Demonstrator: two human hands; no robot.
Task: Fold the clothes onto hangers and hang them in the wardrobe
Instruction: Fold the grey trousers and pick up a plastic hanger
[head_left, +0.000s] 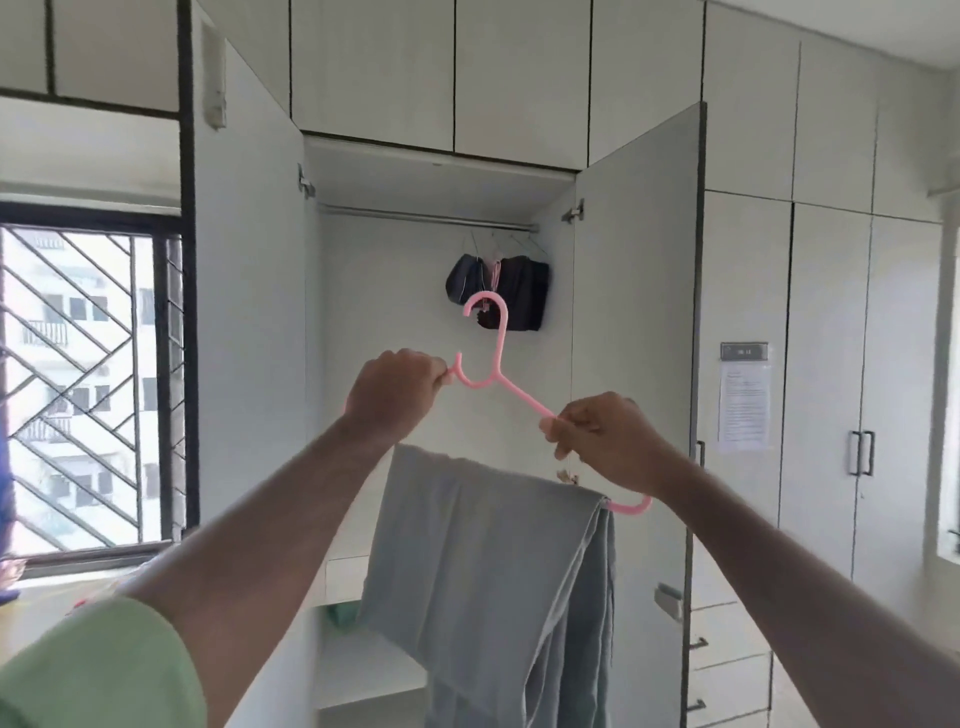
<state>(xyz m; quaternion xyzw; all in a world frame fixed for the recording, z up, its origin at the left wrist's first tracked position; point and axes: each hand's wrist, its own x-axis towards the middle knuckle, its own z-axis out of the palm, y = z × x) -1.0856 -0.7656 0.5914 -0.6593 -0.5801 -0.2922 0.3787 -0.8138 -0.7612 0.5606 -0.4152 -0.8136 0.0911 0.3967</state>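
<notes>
I hold a pink plastic hanger (500, 358) up in front of the open wardrobe, tilted down to the right. My left hand (396, 391) grips its left shoulder and my right hand (605, 441) grips its right arm. A grey garment (483, 566) hangs folded over the hanger's lower bar and drops out of the bottom of the view. The hook points up, below the metal rail (415, 213) inside the wardrobe. Dark clothes (511, 291) hang on wire hangers at the rail's right end.
Both wardrobe doors stand open, the left door (249, 332) and the right door (634, 332). A shelf (363, 670) lies low inside, with something green on it. A barred window (88, 374) is at the left. Closed cupboards with handles (862, 460) fill the right wall.
</notes>
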